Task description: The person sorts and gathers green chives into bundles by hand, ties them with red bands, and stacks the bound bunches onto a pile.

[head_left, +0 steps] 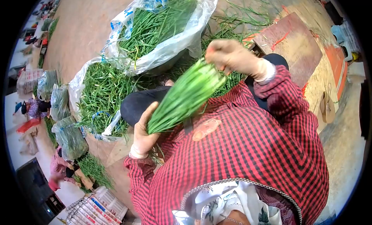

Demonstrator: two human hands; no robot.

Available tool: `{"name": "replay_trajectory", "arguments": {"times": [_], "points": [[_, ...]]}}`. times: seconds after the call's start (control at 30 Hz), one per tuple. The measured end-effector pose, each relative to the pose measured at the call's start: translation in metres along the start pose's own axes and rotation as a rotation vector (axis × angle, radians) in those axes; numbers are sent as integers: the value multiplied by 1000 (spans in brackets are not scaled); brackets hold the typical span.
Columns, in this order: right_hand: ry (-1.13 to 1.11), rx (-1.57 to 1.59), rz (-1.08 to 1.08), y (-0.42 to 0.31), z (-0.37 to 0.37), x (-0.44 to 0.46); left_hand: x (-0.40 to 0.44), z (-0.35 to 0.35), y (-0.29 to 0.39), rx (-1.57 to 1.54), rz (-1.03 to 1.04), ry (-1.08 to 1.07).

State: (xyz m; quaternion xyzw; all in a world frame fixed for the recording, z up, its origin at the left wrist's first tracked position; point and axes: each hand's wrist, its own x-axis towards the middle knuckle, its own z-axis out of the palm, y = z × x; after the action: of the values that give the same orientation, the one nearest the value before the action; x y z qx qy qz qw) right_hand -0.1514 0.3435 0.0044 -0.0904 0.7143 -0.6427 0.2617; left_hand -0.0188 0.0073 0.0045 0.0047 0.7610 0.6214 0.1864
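A thick bunch of garlic chives (186,95) lies slantwise over my lap, its pale stem ends up and to the right. My left hand (144,134), gloved, is closed around the leafy end. At the pale ends is my right hand (236,59), also gloved and slightly blurred, with its fingers curled together. Something orange shows at its fingertips, but I cannot make out what they pinch. In front of me a plastic-lined container (182,50) is heaped with long chives. Beside my knee, an open plastic bag (79,83) holds shorter, tangled greens.
A wooden board (290,42) with red strips lies at the right, near scissors (328,104). Loose greens (244,17) litter the floor ahead. Several filled plastic bags (69,137) stand at the left, where another person (60,167) sits. Bundled packaging (99,207) lies at lower left.
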Motion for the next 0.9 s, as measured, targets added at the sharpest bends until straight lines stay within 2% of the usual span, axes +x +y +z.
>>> {"name": "replay_trajectory", "arguments": {"times": [0.03, 0.1, 0.13, 0.17, 0.23, 0.27, 0.3, 0.37, 0.4, 0.43, 0.47, 0.5, 0.57, 0.6, 0.63, 0.73, 0.77, 0.9], "points": [[111, 109, -3, -3, -10, -5, 3, 7, -8, -135, 52, 99], [266, 331, -149, 12, -31, -8, 2, 10, -3, -332, -88, 88], [275, 372, -147, 22, -40, -6, 3, 12, 2, -390, -176, 91], [271, 373, -156, 34, -40, -2, 7, 12, 4, -424, -162, 47], [294, 35, -89, 34, -32, 2, 15, 16, -2, -545, -162, 22], [231, 106, -25, 33, -25, -1, 17, 21, -3, -582, -164, 18], [182, 104, -54, 31, -17, 2, 20, 21, -7, -635, -183, -63], [219, -15, -172, 30, 1, 13, 24, 29, -11, -755, -235, -110], [219, -130, -216, 36, 5, 23, 25, 38, -8, -771, -259, -64], [218, -245, -259, 45, 8, 34, 25, 42, -8, -853, -277, -150], [374, -479, -410, 53, 12, 44, 24, 45, -11, -897, -305, -170], [378, -477, -411, 44, 9, 43, 22, 47, -17, -944, -332, -187], [36, -17, 58, 20, 0, 38, 22, 44, -22, -947, -333, -224], [106, 58, 54, 29, 0, 40, 20, 44, -20, -930, -360, -195], [57, 17, 109, 19, -8, 32, 18, 45, -15, -914, -388, -162], [106, -110, -108, 51, -21, 34, 20, 55, 8, -821, -371, -162], [128, 28, -101, 47, -22, 27, 22, 62, 9, -751, -352, -164], [149, 127, -87, 64, -48, 22, 28, 63, 8, -847, -369, -247]]}}
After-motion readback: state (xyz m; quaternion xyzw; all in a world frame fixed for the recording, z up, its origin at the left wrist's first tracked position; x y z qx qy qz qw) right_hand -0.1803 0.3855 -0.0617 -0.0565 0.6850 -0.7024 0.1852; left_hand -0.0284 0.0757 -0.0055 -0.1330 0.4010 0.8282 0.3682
